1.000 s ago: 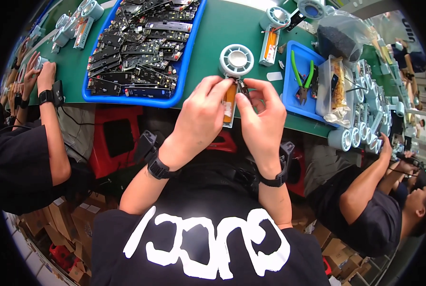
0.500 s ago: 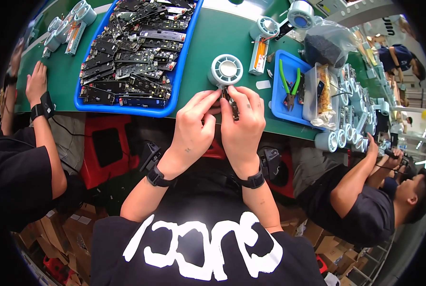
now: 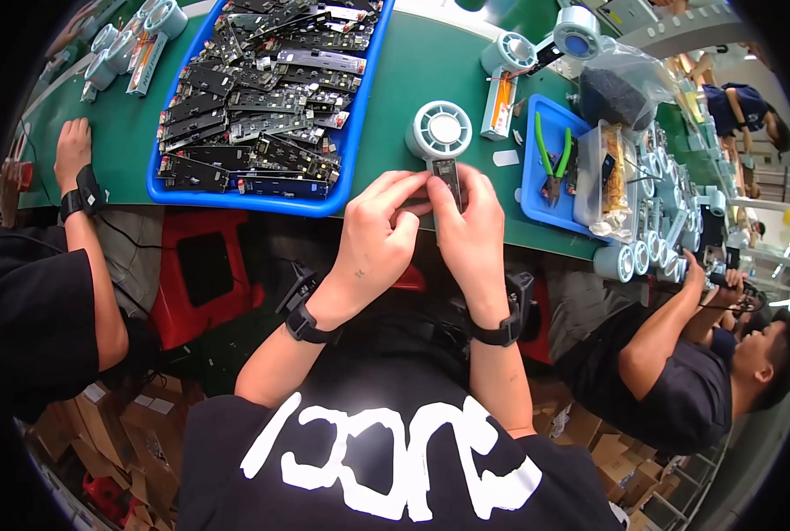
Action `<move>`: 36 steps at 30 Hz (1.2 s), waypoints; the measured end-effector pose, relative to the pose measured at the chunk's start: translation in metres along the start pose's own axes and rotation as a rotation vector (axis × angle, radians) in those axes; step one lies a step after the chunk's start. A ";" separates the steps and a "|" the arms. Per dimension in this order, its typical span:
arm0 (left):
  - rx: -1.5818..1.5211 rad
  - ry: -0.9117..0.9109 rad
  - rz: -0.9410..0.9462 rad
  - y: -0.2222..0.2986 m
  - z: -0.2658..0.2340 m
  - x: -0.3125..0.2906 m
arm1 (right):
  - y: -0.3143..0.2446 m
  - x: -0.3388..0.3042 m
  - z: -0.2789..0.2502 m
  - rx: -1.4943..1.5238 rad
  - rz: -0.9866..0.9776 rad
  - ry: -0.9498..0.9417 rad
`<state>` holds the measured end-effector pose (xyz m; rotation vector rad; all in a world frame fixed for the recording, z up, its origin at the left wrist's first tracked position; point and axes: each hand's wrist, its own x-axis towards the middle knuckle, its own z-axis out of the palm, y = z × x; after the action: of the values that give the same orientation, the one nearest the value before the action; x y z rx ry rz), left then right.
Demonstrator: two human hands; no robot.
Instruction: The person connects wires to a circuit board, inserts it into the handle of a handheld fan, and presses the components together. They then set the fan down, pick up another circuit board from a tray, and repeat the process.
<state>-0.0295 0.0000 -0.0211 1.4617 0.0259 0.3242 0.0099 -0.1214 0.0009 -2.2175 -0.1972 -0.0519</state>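
A light-blue handheld fan [image 3: 440, 129] with a round, ringed head and a pale centre lies at the table's front edge, handle toward me. A dark circuit board [image 3: 445, 172] shows along its handle. My right hand [image 3: 471, 243] is closed round the handle, thumb lying along the board and fingers behind it. My left hand [image 3: 379, 228] is closed too, fingertips meeting the handle's left side; the thumb is bent in, and the fingers partly hide the handle's lower end.
A blue tray [image 3: 346, 177] heaped with circuit boards stands left. To the right are another fan with an orange-wired handle [image 3: 500, 102], a blue tray with green-handled cutters [image 3: 552, 164] and a clear box [image 3: 605, 199]. Co-workers sit at both sides; a co-worker's hand [image 3: 73, 146] rests on the table.
The view has shifted, so things sit further right. My right thumb and fingers have moved on the handle, and more of the dark board now shows; the left hand stays at the handle's side.
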 end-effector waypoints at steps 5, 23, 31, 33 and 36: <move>0.156 -0.015 0.039 -0.004 -0.008 -0.001 | 0.001 -0.009 0.013 -0.259 -0.191 0.088; -0.849 -0.164 -0.574 0.021 -0.025 0.002 | -0.042 -0.028 -0.032 -0.034 -0.215 -0.064; -0.907 -0.187 -0.505 0.035 -0.024 0.003 | -0.036 -0.049 -0.074 0.192 0.071 -0.284; -0.913 -0.210 -0.496 0.037 -0.021 0.005 | -0.034 -0.052 -0.078 0.277 0.168 -0.373; -0.934 -0.165 -0.534 0.047 -0.013 0.008 | -0.032 -0.052 -0.077 0.419 0.223 -0.358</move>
<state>-0.0337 0.0184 0.0244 0.5104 0.1131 -0.2169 -0.0444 -0.1698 0.0676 -1.8020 -0.1387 0.4701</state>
